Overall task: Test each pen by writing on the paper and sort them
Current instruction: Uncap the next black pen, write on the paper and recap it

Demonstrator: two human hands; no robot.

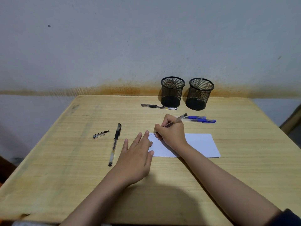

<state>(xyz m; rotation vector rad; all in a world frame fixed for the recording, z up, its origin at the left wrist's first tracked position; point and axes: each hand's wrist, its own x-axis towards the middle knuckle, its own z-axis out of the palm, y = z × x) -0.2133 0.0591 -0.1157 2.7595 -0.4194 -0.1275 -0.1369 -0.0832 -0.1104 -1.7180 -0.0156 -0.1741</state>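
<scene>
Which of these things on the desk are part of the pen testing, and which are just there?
Part of the job: pen in right hand; paper under left hand; black pen; pen by cups; blue pens; loose cap; mesh cups.

Just there: table; stained wall.

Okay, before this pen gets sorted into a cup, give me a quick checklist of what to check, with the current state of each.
1. Pen held firmly: the right hand grips the clear pen, tip down at the paper's left end. Ok.
2. Paper steadied: the left hand lies flat, fingertips on the edge of the white paper. Ok.
3. Pen writes: faint marks show near the tip, too small to judge. Cannot tell.
4. Cups ready: both mesh cups, left and right, stand upright with nothing in them. Ok.
5. Cap at hand: a loose cap lies on the table, left of the black pen. Ok.
6. Which cup takes working pens: no labels visible. Cannot tell.
</scene>
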